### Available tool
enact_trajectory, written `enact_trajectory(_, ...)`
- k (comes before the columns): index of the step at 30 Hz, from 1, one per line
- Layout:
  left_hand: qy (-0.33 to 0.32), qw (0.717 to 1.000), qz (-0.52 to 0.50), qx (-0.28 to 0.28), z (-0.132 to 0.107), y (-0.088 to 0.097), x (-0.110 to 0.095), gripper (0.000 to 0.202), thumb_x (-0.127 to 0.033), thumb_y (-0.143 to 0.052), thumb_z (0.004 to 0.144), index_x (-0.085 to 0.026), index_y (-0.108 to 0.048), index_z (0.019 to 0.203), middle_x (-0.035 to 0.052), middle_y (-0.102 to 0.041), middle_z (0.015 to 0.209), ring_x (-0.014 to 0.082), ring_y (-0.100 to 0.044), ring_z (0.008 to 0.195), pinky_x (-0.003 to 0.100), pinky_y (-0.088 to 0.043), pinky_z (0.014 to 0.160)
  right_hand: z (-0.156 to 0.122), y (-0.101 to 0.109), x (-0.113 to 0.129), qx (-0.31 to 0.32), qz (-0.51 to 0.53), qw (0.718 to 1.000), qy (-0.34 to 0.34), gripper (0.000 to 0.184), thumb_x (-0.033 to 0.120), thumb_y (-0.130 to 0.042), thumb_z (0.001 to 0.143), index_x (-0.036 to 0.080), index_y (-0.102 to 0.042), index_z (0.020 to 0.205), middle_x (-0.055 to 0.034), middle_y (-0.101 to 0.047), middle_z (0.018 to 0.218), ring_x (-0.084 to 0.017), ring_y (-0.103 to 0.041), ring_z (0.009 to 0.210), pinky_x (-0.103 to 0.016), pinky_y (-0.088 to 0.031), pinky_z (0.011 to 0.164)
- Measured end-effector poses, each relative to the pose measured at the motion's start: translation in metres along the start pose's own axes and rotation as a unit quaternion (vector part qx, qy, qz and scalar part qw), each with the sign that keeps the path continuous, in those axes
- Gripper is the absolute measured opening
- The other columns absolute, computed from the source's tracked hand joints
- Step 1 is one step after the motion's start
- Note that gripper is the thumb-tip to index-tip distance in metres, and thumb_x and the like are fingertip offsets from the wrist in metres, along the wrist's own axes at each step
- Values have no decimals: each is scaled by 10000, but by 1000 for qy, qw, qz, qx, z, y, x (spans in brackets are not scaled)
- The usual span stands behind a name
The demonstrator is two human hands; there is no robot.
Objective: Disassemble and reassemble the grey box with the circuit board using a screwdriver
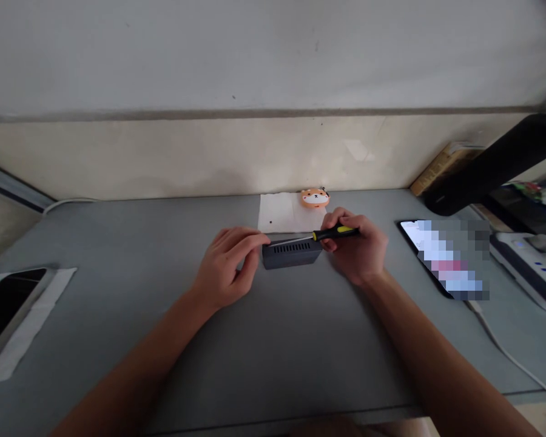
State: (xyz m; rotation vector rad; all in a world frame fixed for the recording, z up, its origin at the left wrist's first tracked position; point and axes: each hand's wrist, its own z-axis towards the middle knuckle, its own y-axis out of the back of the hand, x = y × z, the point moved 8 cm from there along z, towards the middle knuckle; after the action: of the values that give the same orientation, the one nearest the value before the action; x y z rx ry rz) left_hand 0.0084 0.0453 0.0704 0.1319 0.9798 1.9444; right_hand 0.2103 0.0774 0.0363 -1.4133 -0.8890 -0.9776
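Grey box has one end hidden by the gripping left hand; the right hand clasps a screwdriver.

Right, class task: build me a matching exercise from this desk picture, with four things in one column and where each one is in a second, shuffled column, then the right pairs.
Things
1. screwdriver
2. box
3. toy
4. phone

Places
A. at the back, at the corner of the white paper
B. held at its left end by the left hand
C. gripped in the right hand
D. flat on the right side of the desk, screen lit

Pairs: 1-C, 2-B, 3-A, 4-D
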Motion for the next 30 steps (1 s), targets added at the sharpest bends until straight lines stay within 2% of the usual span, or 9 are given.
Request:
enact_trajectory(4,-27,999,41,0,1,3,-1,279,-109,-447,951,-240,-681,1031,44,-749,958,195,-700,836,366,-541,787,1,3,0,-10,20,1000,-1,147,339,-548,613,218,-573,535,1,-477,611,-105,-413,466,-305,-318,473)
enact_trajectory(7,-63,995,71,-1,1,5,-5,318,-73,-451,928,-244,-698,1031,39,-745,922,189,-693,803,348,-539,750,5,13,-2,-49,45,998,10,160,337,-573,646,215,-547,545,1,-512,658,-94,-402,467,-297,-321,469)
enact_trajectory(11,-51,995,87,-1,0,6,-1,346,-85,-448,920,-257,-725,1038,38,-735,888,185,-662,734,347,-543,722,8,26,-8,-107,-59,992,23,223,409,-619,760,214,-651,655,6,-565,646,-112,-489,535,-268,-345,505)
enact_trajectory(14,-11,998,68,-7,-1,6,4,347,-124,-443,935,-265,-732,1067,48,-738,910,198,-672,752,359,-555,736,8,22,-9,-88,-154,983,39,249,436,-616,836,222,-700,741,-1,-655,739,-123,-560,644,-255,-381,571)
enact_trajectory(17,5,998,48,-31,-2,8,1,346,-144,-454,947,-263,-712,1145,59,-753,1006,216,-695,828,381,-561,796,7,15,-10,-56,-195,978,42,258,442,-610,866,223,-714,777,-3,-687,774,-132,-572,692,-260,-395,617)
enact_trajectory(21,-33,999,31,-9,-1,0,-14,345,-146,-488,943,-258,-678,1208,54,-760,1115,225,-716,936,391,-546,873,6,10,-8,-40,-216,975,41,243,431,-619,868,220,-724,807,-8,-704,834,-134,-582,724,-265,-397,644)
enact_trajectory(25,-80,996,32,-1,0,-4,-23,316,-87,-508,926,-241,-657,1158,51,-757,1122,205,-721,953,362,-533,859,8,18,-9,-74,-183,980,30,260,453,-610,866,221,-721,827,-4,-690,774,-121,-553,649,-257,-387,592)
enact_trajectory(30,-59,996,61,-19,1,4,-14,267,-68,-523,871,-234,-651,1035,52,-753,1029,223,-699,884,385,-519,805,11,34,-10,-143,-35,989,3,282,459,-609,825,201,-672,732,-13,-612,623,-115,-497,516,-262,-375,499)
